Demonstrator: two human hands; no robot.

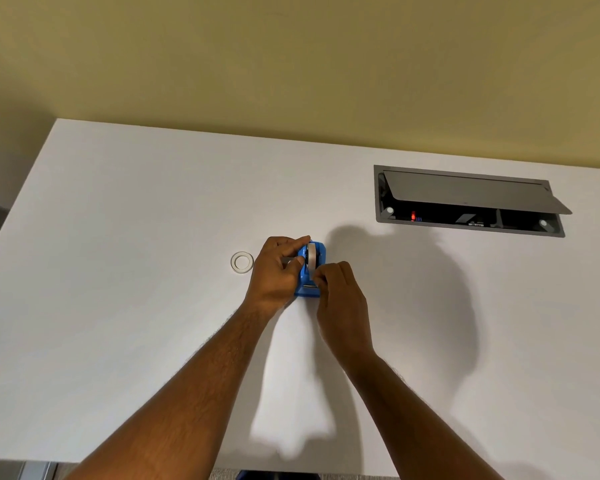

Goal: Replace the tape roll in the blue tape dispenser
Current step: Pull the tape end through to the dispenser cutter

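Your left hand (274, 271) is wrapping its grip around the left side of the blue tape dispenser (309, 268), thumb lying against the hub and forefinger reaching over the top, clenched on the body. Your right hand (340, 299) is pinching the loose end of the tape roll (311, 260) between thumb and fingertips, just in front of the roll, which is sitting upright in the dispenser. The dispenser is resting on the white counter (118, 306), near its middle. An empty tape ring (242, 262) is lying flat just left of your left hand. Further right, a grey cable hatch (471, 199) is standing open.
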